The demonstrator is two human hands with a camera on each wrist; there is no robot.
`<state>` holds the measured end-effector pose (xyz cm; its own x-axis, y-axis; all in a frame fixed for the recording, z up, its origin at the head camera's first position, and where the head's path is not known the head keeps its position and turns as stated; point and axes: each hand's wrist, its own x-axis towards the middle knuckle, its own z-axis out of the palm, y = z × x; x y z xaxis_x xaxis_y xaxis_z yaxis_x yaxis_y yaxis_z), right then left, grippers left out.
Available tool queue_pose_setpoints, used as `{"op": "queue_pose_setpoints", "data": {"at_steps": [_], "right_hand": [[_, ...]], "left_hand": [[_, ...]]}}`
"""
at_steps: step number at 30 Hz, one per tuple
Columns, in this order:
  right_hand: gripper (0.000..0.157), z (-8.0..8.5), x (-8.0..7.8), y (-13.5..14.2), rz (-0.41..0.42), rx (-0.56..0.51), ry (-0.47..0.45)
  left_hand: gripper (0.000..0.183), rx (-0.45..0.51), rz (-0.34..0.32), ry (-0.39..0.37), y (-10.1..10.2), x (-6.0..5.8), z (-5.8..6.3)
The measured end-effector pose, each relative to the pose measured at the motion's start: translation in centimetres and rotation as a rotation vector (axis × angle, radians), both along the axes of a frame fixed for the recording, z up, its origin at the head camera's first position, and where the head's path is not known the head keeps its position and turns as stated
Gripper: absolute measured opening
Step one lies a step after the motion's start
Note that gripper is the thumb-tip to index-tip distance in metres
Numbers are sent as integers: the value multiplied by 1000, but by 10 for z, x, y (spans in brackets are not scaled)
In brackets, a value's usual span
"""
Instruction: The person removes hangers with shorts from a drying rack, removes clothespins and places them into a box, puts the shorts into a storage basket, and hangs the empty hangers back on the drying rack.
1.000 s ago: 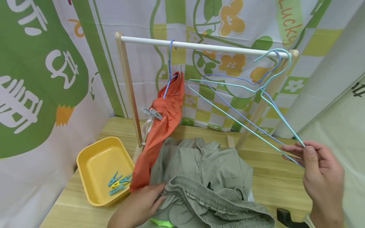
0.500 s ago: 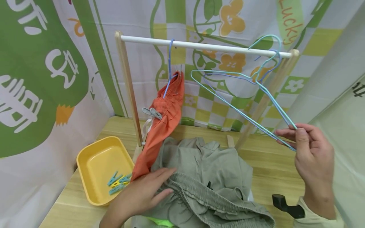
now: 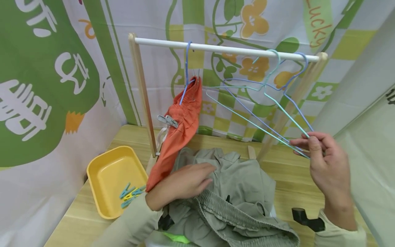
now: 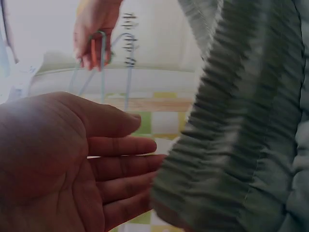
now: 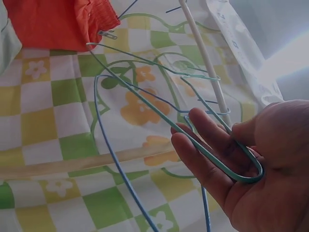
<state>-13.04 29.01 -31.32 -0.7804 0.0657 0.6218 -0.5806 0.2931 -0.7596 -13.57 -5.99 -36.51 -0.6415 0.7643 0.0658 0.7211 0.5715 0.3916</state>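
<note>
My right hand (image 3: 328,161) grips the lower right corner of a teal wire hanger (image 3: 287,115), whose hook is up at the white rail (image 3: 222,48). Just behind it, a blue hanger (image 3: 305,64) hangs by the rail's right end. Grey-green trousers (image 3: 247,180) lie bunched below the rack. Over them reaches my left hand (image 3: 186,180), its fingers straight. In the left wrist view those fingertips lie right at the ribbed elastic waistband (image 4: 217,145), which partly hides them.
Orange trousers (image 3: 185,120) hang from another blue hanger, with a grey clothespin (image 3: 168,120) on them. A yellow basin (image 3: 92,181) holds several clothespins (image 3: 129,195) at left. Wooden posts (image 3: 143,92) carry the rail. Something bright green (image 3: 178,237) shows near the front.
The teal hanger rose above the rail, then came down and left, apart from the blue one. My left hand moved right and forward from the waistband's left end across the trousers.
</note>
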Motion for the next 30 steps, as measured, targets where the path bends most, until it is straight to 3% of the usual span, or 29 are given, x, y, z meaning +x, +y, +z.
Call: {"op": "queue_pose_setpoints", "data": {"at_steps": [6, 9, 16, 23, 27, 30], "right_hand": [[20, -9, 4, 3, -10, 59, -61], [19, -16, 8, 7, 31, 40, -119], [39, -38, 18, 17, 37, 327, -249], [53, -58, 11, 13, 170, 557, -461], [64, -68, 1, 8, 280, 673, -578], [72, -76, -11, 4, 322, 731, -607]], "left_hand": [[45, -93, 27, -48, 16, -19, -14], [50, -130, 54, -87, 18, -25, -21], [56, -84, 140, -120, 11, -36, -28], [54, -90, 248, -111, -5, -46, -34], [58, -119, 246, -90, -11, -53, -37], [55, -115, 230, -78, -12, -57, -41]]}}
